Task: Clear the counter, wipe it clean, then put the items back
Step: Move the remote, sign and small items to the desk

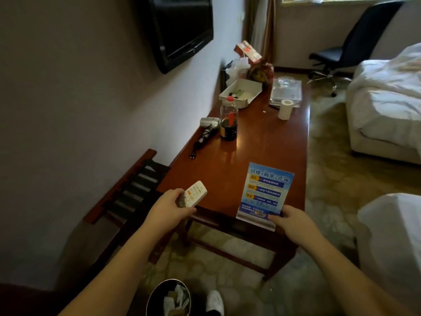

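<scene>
I'm clearing, I think: my left hand (169,207) grips the remote (195,194) over the counter's (262,142) near corner, my right hand (293,222) pinches the sign (265,190) at its near edge. Next both need somewhere off it; bottle (228,124) and dryer (208,128) wait.

Wall-mounted TV (182,28), dark screen, serves as landmark. Wooden slatted rack (129,190) stands below it against the wall. Waste bin (168,297) with crumpled paper sits on the floor far below it. Black office chair (348,46) is off to its right; white bed (387,106) beyond.
</scene>
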`<control>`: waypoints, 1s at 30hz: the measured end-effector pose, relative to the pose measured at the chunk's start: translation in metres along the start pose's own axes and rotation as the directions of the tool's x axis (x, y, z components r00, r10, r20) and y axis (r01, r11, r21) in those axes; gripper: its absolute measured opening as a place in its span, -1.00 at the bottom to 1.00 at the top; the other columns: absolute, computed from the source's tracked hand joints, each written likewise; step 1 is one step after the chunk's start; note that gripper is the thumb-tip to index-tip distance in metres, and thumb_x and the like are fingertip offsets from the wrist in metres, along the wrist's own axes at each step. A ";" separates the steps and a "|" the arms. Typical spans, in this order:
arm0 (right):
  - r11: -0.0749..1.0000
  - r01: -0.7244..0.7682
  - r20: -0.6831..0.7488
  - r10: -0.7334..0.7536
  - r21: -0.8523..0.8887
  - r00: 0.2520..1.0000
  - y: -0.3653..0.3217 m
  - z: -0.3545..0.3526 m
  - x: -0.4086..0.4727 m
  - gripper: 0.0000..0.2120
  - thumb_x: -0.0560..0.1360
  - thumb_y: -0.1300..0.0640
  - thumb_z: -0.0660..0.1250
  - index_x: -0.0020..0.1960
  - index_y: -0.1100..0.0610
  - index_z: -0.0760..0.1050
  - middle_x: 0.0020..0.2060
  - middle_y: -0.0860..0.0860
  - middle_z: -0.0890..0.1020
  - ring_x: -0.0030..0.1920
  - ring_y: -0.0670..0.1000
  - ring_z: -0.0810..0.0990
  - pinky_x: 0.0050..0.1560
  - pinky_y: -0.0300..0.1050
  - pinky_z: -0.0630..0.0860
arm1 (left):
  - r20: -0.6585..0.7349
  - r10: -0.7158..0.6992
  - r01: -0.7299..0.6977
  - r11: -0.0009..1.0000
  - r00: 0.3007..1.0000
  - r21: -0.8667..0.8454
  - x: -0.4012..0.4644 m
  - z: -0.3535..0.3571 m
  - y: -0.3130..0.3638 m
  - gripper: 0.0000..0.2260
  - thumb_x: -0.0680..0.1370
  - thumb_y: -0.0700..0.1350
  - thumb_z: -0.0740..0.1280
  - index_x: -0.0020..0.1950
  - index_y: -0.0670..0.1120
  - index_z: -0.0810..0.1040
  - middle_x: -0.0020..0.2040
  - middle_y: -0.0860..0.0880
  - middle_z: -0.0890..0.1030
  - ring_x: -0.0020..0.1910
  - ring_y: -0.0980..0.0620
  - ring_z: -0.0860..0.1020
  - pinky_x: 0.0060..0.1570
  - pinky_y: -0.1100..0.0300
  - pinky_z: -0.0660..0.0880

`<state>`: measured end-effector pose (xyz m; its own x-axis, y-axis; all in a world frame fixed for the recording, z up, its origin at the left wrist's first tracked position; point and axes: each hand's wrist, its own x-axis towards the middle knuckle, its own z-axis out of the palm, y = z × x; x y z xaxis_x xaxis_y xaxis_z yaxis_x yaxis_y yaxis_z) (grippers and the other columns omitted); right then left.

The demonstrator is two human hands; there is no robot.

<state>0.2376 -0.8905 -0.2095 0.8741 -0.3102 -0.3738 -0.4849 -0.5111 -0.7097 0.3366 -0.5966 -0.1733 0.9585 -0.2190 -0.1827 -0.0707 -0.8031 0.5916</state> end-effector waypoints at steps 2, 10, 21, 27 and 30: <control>0.999 -0.024 -0.014 0.024 0.023 1.000 0.009 -0.010 0.012 -0.78 0.54 0.00 0.32 0.18 -0.03 0.53 -0.07 -0.14 0.61 -0.12 -0.17 0.55 -0.18 -0.22 0.45 | 0.045 0.070 -0.072 0.996 0.997 0.049 0.026 0.009 0.010 -0.42 0.46 0.05 0.47 0.42 -0.02 0.37 0.21 0.07 0.47 0.14 0.13 0.45 -0.05 0.31 0.48; 0.997 -0.071 -0.097 0.071 0.008 0.993 0.006 -0.033 0.095 -0.83 0.55 0.04 0.30 0.14 -0.04 0.52 -0.17 -0.18 0.60 -0.16 0.00 0.64 -0.25 -0.19 0.50 | 0.174 0.228 -0.263 0.939 0.958 0.219 0.156 0.039 0.034 -0.50 0.46 0.06 0.46 0.35 -0.02 0.41 0.16 0.05 0.48 0.12 0.10 0.46 0.06 0.16 0.53; 0.978 -0.180 -0.192 0.198 0.105 0.961 -0.021 -0.044 0.267 -0.79 0.56 0.10 0.30 0.19 0.02 0.52 -0.14 -0.12 0.61 -0.34 -0.09 0.56 -0.41 -0.27 0.37 | 0.354 0.332 -0.473 0.750 0.874 0.463 0.351 0.082 0.064 -0.53 0.54 0.04 0.33 0.42 -0.02 0.35 0.29 -0.01 0.45 0.25 -0.02 0.40 0.22 0.07 0.33; 0.971 -0.221 -0.220 0.236 0.088 0.947 -0.027 -0.043 0.345 -0.79 0.55 0.09 0.30 0.17 0.05 0.53 -0.12 -0.09 0.62 -0.22 -0.06 0.60 -0.30 -0.22 0.45 | 0.437 0.314 -0.518 0.697 0.843 0.497 0.413 0.108 0.060 -0.49 0.54 0.02 0.34 0.45 -0.04 0.31 0.33 -0.03 0.43 0.28 -0.05 0.39 0.25 0.06 0.31; 0.969 -0.234 -0.233 0.247 0.084 0.941 -0.029 -0.041 0.379 -0.80 0.55 0.10 0.31 0.17 0.03 0.53 -0.09 -0.09 0.62 -0.17 -0.08 0.59 -0.23 -0.17 0.52 | 0.458 0.300 -0.523 0.686 0.837 0.506 0.435 0.117 0.054 -0.48 0.53 0.01 0.34 0.46 -0.05 0.31 0.33 -0.03 0.43 0.29 -0.05 0.38 0.26 0.07 0.29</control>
<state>0.5815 -1.0259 -0.3066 0.6955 -0.6049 -0.3877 -0.6715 -0.3555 -0.6501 0.7175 -0.7997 -0.3131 0.6540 -0.6783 -0.3350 -0.6897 -0.7165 0.1043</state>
